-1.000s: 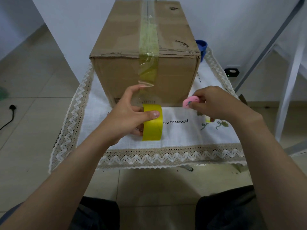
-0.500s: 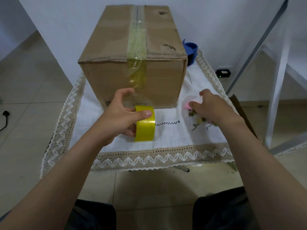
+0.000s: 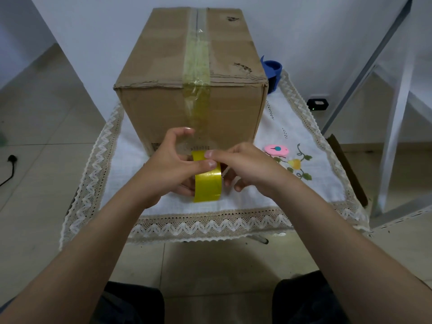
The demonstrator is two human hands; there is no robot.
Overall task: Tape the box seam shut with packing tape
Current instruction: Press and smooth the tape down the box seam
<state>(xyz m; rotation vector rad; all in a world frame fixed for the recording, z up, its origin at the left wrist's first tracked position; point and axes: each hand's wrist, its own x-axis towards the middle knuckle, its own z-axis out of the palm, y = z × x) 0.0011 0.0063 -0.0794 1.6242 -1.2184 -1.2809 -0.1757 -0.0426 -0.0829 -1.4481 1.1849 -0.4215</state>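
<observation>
A closed cardboard box (image 3: 163, 66) stands on a small table covered by a white lace-edged cloth (image 3: 304, 183). A strip of clear yellowish tape (image 3: 196, 66) runs along the top seam and down the front face. Just in front of the box, a yellow tape roll (image 3: 208, 185) stands on edge on the cloth. My left hand (image 3: 168, 167) grips the roll from the left, thumb on its top. My right hand (image 3: 247, 167) touches the roll from the right, fingertips on its upper edge.
A small pink cutter (image 3: 277, 150) lies on the cloth right of my hands. A blue object (image 3: 271, 69) sits behind the box's right corner. A white metal frame (image 3: 395, 113) stands at the right. Tiled floor surrounds the table; my knees are below.
My right hand has set the pink cutter down on the cloth and moved left onto the tape roll. My left hand has kept its hold on the roll.
</observation>
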